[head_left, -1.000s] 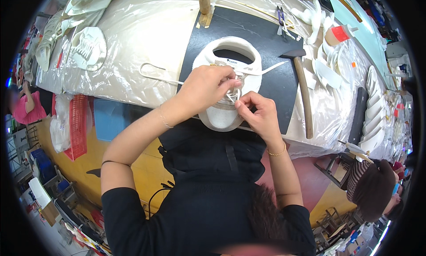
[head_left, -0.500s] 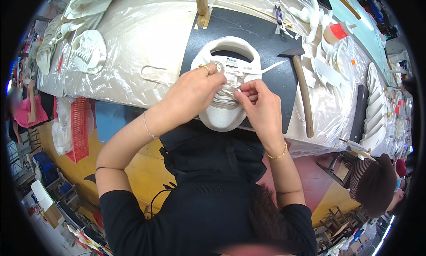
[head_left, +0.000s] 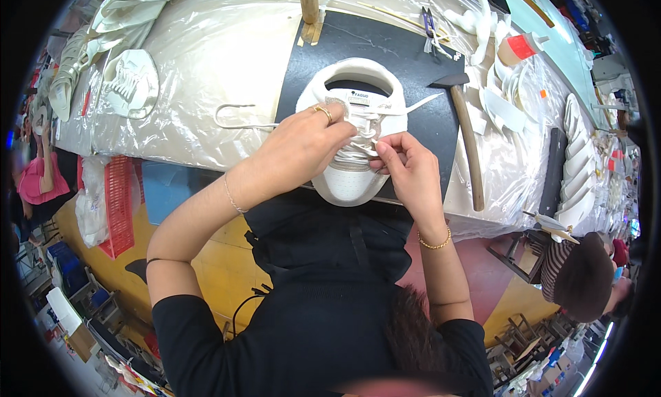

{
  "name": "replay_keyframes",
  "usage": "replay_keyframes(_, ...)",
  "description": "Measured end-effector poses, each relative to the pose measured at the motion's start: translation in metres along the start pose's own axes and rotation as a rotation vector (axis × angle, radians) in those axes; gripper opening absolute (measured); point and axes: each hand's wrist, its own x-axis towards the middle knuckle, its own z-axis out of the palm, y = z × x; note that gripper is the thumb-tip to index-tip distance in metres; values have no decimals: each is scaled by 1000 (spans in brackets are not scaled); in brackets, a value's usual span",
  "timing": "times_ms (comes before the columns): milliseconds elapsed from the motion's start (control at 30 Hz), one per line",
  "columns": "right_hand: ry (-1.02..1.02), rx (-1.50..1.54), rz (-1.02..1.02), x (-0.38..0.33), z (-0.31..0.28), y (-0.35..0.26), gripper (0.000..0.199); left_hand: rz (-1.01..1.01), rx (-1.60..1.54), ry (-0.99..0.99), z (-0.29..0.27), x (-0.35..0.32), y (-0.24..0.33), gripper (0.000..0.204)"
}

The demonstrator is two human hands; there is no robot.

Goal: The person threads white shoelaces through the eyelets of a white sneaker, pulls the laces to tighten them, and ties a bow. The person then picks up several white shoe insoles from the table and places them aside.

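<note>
A white lace-up shoe [head_left: 349, 188] lies on a black mat [head_left: 292, 85], its toe toward me and its collar opening away. Its white shoelace [head_left: 372, 126] crosses the tongue in rows, and one loose end stretches off to the right. At the left eyelet side, my left hand [head_left: 308, 141] is closed, its fingertips pinching at the lacing; they partly cover what they grip. Over the lower right eyelets, my right hand [head_left: 413, 170] holds the shoelace between thumb and curled fingers.
A hammer [head_left: 468, 139] lies right of the shoe, near purple-handled snips [head_left: 430, 25]. Behind the mat stands a wooden handle [head_left: 309, 5]. A bent wire hook [head_left: 237, 115] and a white shoe upper [head_left: 131, 84] lie left. A red-banded bottle [head_left: 521, 47] stands at the right.
My right hand has shifted slightly right and down along the lacing. My left hand stays at the left eyelets, its fingers slightly moved. The surroundings have shifted slightly in view.
</note>
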Motion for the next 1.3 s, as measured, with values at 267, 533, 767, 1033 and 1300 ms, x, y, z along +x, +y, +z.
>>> replay_keyframes(267,133,94,-36,-5,11,1,17,-57,-55,-10,7,-1,0,15)
replay_keyframes(533,19,-14,66,-6,5,0,22,-71,-127,9,9,-2,-3,17)
replay_keyframes(767,-359,1164,424,3,-6,12,18,-92,-171,21,14,-4,-5,13)
replay_keyframes(1033,159,-54,27,-3,3,3,41,-132,-272,57,11,-1,-5,13)
replay_keyframes(1300,160,-346,-43,-7,8,-4,34,-130,-250,66,10,-2,-3,14)
